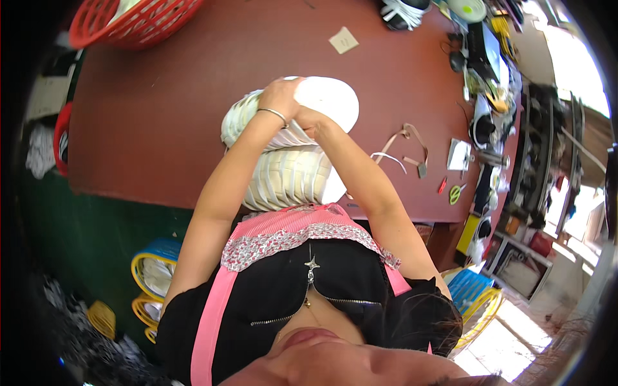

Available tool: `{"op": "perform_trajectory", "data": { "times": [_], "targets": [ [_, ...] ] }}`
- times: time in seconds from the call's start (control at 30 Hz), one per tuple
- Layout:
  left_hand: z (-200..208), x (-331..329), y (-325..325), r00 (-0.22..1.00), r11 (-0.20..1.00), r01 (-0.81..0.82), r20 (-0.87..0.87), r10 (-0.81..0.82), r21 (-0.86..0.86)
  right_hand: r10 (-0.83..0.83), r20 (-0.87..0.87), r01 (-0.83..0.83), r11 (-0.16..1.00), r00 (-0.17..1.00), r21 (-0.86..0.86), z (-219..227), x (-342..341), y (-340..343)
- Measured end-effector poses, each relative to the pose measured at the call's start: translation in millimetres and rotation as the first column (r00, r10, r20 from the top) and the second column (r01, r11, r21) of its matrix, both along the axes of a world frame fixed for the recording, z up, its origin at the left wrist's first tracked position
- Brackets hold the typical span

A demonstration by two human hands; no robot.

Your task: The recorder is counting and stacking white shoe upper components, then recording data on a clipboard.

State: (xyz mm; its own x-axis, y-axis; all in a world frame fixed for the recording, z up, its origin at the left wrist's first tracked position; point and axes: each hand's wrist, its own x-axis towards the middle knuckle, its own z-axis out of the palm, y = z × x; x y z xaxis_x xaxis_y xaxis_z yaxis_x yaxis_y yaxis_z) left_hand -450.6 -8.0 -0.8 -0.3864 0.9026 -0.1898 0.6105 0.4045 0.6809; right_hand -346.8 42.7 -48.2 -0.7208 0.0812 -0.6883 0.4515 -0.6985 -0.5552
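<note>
Two stacks of thin, round-ended white pieces lie on their sides on the red-brown table (161,128), close to its front edge. Their layered edges look white and cream; what the pieces are I cannot tell. My left hand (280,101), with a bracelet at its wrist, is wrapped over the far stack (331,100). Against the same stack, next to the left hand, my right hand (311,121) is pressed, its fingers partly hidden. The near stack (290,177) rests between my forearms, in front of my pink apron (290,228).
A red basket (145,29) stands at the far left, a beige card (343,40) and a black-and-white shoe (403,14) at the back. To the right lie a looped strap (421,149), green-handled scissors (456,194) and a small red tool (442,185). Yellow-rimmed baskets (154,264) stand below.
</note>
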Motion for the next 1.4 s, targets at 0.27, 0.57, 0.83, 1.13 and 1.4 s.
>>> {"op": "perform_trajectory", "data": {
  "times": [0.27, 0.57, 0.83, 1.13, 1.4],
  "targets": [
    [3, 14, 8, 0.982, 0.998, 0.031, -0.185, -0.041, -0.054, -0.288, -0.020, 0.243, 0.768, 0.957, 0.592, -2, 25, -42],
    [-33, 15, 15, 0.941, 0.980, -0.040, -0.323, 0.103, 0.196, -0.450, -0.119, 0.409, 0.630, 0.885, 0.660, 47, 70, -40],
    [13, 42, 1, 0.660, 0.752, 0.659, -0.464, -0.591, -0.021, -0.523, -0.223, 0.546, 0.618, 0.823, 0.566, 36, 142, -22],
    [16, 62, 9, 0.441, 0.556, 0.789, -0.388, -0.809, -0.263, -0.823, 0.501, 0.851, 0.445, 0.266, 0.279, -44, 236, -24],
    [88, 79, 29, 0.403, 0.529, 0.795, -0.395, -0.826, -0.296, -0.820, -0.141, 0.810, 0.495, 0.555, 0.314, -6, 198, -9]
  ]
}}
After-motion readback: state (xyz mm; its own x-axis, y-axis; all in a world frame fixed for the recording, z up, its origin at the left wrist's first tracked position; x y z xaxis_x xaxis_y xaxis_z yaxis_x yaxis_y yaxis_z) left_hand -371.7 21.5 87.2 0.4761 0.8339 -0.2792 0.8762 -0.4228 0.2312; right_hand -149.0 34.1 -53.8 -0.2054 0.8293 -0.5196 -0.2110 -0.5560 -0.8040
